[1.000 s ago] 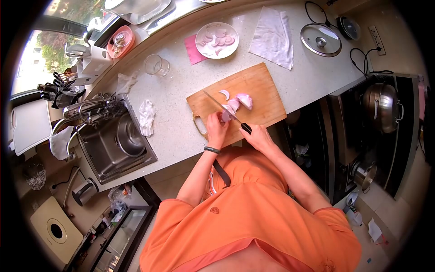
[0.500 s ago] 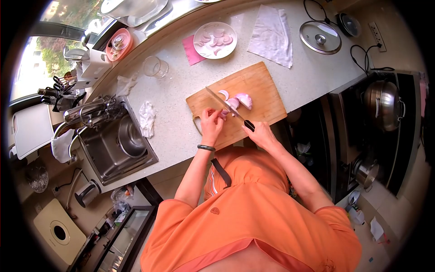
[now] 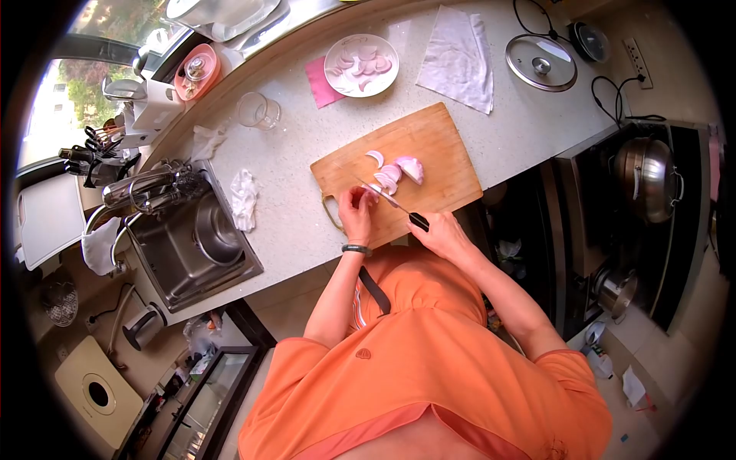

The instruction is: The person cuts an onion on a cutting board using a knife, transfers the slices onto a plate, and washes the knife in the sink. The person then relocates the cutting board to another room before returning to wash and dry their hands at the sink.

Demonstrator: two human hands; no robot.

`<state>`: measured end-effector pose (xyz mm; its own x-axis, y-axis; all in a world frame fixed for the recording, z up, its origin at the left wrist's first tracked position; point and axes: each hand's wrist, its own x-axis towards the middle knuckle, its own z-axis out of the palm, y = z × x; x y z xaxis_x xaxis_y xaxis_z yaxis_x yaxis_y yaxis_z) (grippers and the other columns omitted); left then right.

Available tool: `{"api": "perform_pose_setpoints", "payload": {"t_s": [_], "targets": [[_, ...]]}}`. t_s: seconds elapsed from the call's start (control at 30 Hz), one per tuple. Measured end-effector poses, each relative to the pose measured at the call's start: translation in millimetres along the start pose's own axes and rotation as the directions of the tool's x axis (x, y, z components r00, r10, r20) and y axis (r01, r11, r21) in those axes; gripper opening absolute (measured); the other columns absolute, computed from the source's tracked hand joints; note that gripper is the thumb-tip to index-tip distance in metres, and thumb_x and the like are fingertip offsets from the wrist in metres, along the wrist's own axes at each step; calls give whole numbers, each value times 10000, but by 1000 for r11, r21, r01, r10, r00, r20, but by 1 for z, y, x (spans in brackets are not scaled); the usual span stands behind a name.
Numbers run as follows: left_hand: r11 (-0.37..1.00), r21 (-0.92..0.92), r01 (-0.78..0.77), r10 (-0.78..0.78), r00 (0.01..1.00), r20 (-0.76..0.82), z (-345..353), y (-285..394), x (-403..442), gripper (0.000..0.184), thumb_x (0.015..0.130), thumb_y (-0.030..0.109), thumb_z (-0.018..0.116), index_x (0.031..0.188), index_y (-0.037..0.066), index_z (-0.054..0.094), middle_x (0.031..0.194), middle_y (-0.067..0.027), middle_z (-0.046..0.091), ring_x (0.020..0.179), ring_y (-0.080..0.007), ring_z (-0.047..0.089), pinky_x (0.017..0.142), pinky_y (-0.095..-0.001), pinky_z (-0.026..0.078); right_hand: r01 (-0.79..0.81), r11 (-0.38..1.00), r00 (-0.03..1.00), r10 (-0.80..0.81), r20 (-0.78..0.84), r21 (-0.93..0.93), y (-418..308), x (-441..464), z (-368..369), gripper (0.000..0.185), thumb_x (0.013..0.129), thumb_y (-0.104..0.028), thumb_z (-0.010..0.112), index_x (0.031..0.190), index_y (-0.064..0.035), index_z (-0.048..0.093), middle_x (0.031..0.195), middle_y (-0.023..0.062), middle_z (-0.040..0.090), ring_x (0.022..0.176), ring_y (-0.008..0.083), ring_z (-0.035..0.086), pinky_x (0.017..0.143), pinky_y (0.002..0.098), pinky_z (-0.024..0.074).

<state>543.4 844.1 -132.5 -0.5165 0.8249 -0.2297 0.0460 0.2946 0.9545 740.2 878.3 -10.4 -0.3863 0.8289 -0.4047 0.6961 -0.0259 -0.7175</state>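
Observation:
My right hand (image 3: 442,233) is closed round the black handle of a kitchen knife (image 3: 391,201), its blade pointing up and left across the wooden cutting board (image 3: 441,146). My left hand (image 3: 356,215), a dark bangle at its wrist, is curled over the board's left part. Its fingers grip a piece of red onion (image 3: 372,195), mostly hidden by them and the blade. Just beyond the knife lie cut onion slices (image 3: 389,176), a larger onion wedge (image 3: 411,169) and a lone thin slice (image 3: 376,158).
Behind the board, a white plate (image 3: 393,73) of onion slices rests partly on a pink cloth (image 3: 320,86). A white cloth (image 3: 460,65), glass lid (image 3: 541,64) and glass cup (image 3: 257,111) share the counter. The sink (image 3: 180,264) is left, the stove (image 3: 659,261) right.
The knife blade has come down and nearer to me, lying lower beside my left fingers. My left hand has curled more tightly over the onion piece.

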Motion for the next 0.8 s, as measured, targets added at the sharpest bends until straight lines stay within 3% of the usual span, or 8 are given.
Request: {"api": "perform_pose_setpoints", "payload": {"t_s": [0.47, 0.8], "targets": [[995, -98, 16, -23, 998, -65, 6, -20, -3, 83, 872, -54, 624, 918, 3, 585, 883, -58, 548, 710, -131, 593, 636, -257, 492, -21, 994, 998, 26, 52, -105, -8, 1, -11, 307, 856, -308, 656, 850, -2, 683, 746, 270, 631, 766, 455, 626, 673, 504, 527], [995, -101, 25, -33, 996, -78, 7, -10, -4, 66, 883, -43, 617, 914, 1, 579, 829, -55, 572, 675, -125, 603, 611, -254, 497, -65, 974, 993, 85, 81, -218, -14, 17, 1, 331, 850, -316, 657, 824, 12, 698, 752, 279, 646, 771, 455, 648, 704, 512, 541]]}}
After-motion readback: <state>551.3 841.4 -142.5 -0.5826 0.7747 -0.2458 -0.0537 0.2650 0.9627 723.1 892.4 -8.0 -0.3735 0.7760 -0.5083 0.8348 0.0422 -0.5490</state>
